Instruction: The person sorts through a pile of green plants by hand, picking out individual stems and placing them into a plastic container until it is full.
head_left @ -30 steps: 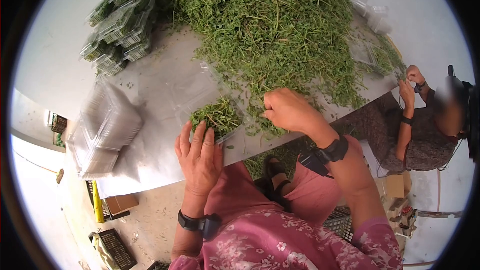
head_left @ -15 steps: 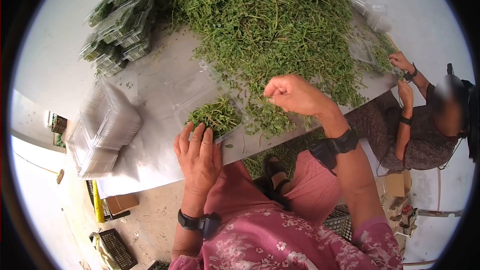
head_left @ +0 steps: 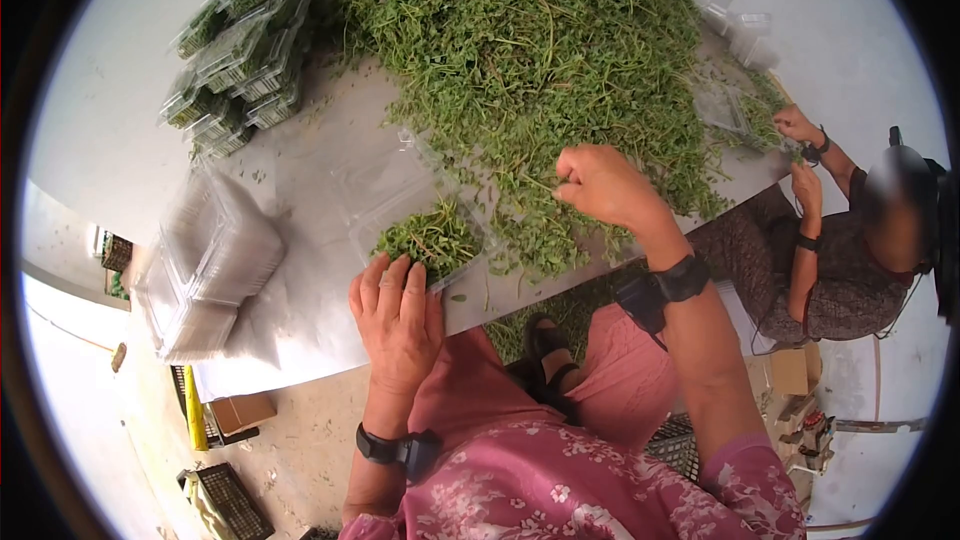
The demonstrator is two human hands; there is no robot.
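An opened clear plastic clamshell container (head_left: 478,258) lies near the table's front edge, its lid (head_left: 385,180) folded back. Leafy green sprigs (head_left: 430,238) fill its base. My left hand (head_left: 398,315) grips the container's near rim, fingertips against the sprigs and thumb outside. Just right of the container, over the near edge of a large heap of greens (head_left: 540,50), is my right hand (head_left: 608,185). Its fingers are curled into a pinch; what they hold, if anything, is too small to make out.
Nested plastic containers (head_left: 215,250) stand at the left, behind them a stack of filled ones (head_left: 240,50). At the right a co-worker (head_left: 850,250) handles greens beside another open container (head_left: 722,108). Black crates (head_left: 228,500) and a cardboard box (head_left: 240,412) lie below the table.
My right hand has moved slightly right, away from the container, still pinched. My left hand stays on the container's rim. The co-worker's hands have shifted slightly.
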